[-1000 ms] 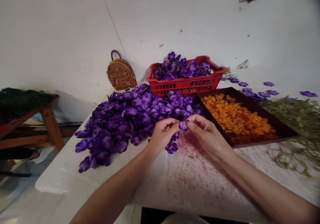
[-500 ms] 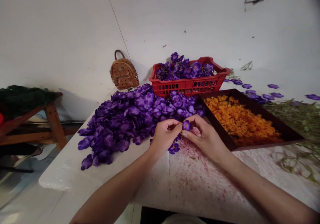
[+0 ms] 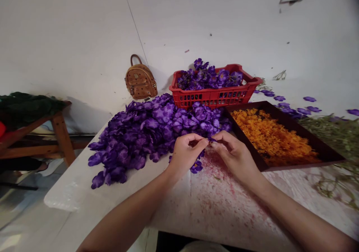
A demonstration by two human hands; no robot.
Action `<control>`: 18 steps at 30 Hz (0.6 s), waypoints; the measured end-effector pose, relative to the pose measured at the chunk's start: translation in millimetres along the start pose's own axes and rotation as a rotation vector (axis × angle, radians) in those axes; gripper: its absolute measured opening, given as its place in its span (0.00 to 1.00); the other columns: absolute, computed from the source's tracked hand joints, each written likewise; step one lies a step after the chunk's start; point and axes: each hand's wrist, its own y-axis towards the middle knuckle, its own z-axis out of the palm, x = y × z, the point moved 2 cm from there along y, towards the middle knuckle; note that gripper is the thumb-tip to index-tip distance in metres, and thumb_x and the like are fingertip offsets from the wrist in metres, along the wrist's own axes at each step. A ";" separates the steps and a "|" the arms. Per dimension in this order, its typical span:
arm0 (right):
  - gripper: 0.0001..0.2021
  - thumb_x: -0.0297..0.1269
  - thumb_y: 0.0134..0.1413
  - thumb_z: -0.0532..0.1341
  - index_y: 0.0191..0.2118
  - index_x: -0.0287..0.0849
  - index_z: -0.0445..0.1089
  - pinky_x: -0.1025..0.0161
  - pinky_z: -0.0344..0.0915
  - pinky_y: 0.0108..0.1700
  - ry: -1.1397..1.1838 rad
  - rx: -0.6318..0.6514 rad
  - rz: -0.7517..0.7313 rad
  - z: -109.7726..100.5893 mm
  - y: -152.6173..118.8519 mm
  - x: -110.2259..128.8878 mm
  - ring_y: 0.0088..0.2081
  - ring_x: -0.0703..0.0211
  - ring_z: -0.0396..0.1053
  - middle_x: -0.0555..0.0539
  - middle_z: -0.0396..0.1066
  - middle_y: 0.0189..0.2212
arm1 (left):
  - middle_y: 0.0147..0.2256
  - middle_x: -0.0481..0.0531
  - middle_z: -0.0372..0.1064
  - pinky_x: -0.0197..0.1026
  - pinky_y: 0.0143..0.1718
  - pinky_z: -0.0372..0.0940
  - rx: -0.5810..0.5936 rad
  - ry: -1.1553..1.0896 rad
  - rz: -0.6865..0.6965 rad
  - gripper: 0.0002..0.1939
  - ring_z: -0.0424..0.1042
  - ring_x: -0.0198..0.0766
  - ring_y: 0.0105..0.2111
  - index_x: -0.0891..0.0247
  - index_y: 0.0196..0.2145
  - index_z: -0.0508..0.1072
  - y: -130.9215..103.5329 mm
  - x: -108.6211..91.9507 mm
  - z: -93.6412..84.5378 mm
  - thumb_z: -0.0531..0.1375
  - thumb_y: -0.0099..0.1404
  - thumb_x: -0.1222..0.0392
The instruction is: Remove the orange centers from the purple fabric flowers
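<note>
Your left hand (image 3: 185,151) and right hand (image 3: 238,156) pinch a purple flower (image 3: 212,139) (mostly hidden from view); a light, steady grip should avoid creasing it.

Both hands (image 3: 187,151) (image 3: 238,158) pinched close together

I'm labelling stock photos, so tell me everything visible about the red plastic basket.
The red, plastic-looking basket is rectangular, open-topped and upright, with a slotted front and raised corners. Purple flowers with stems heap above its rim. It stands behind a purple petal pile and dark rectangular tray; contact with either is unclear.
</note>
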 end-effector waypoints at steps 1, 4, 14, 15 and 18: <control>0.07 0.38 0.66 0.61 0.35 0.46 0.71 0.61 0.63 0.37 0.047 0.003 0.021 0.0 0.4 -1.3 0.33 0.57 0.69 0.51 0.71 0.30 | 0.25 0.48 0.73 0.37 0.30 0.60 0.011 -0.022 -0.007 0.10 0.66 0.33 0.26 0.64 0.27 0.79 0.1 0.5 0.2 0.66 0.60 0.55; 0.09 0.41 0.65 0.62 0.33 0.45 0.71 0.62 0.62 0.35 0.168 0.015 0.070 0.1 1.9 -4.2 0.31 0.59 0.66 0.52 0.69 0.28 | 0.25 0.48 0.73 0.37 0.31 0.62 0.044 -0.068 -0.016 0.10 0.67 0.33 0.25 0.63 0.28 0.79 0.3 1.8 1.4 0.67 0.61 0.54; 0.11 0.43 0.64 0.62 0.31 0.46 0.69 0.61 0.57 0.33 0.037 -0.020 0.104 -2.8 -0.6 2.2 0.29 0.59 0.62 0.53 0.66 0.26 | 0.33 0.52 0.82 0.38 0.36 0.70 -0.046 0.011 0.140 0.04 0.77 0.38 0.32 0.61 0.33 0.83 -1.4 -0.9 -1.0 0.68 0.62 0.59; 0.11 0.42 0.65 0.61 0.31 0.46 0.69 0.61 0.57 0.33 0.002 -0.024 0.093 -3.1 -1.2 3.1 0.28 0.59 0.62 0.53 0.66 0.26 | 0.33 0.52 0.82 0.38 0.36 0.70 -0.045 0.014 0.140 0.04 0.77 0.38 0.32 0.61 0.33 0.84 -1.4 -0.6 -1.0 0.68 0.62 0.59; 0.10 0.41 0.64 0.61 0.32 0.46 0.69 0.60 0.56 0.33 -0.068 -0.036 0.075 -3.6 -2.0 4.9 0.28 0.59 0.63 0.53 0.66 0.25 | 0.33 0.52 0.82 0.38 0.34 0.71 -0.042 0.011 0.136 0.04 0.77 0.38 0.31 0.61 0.33 0.84 -1.3 -0.1 -0.9 0.68 0.61 0.59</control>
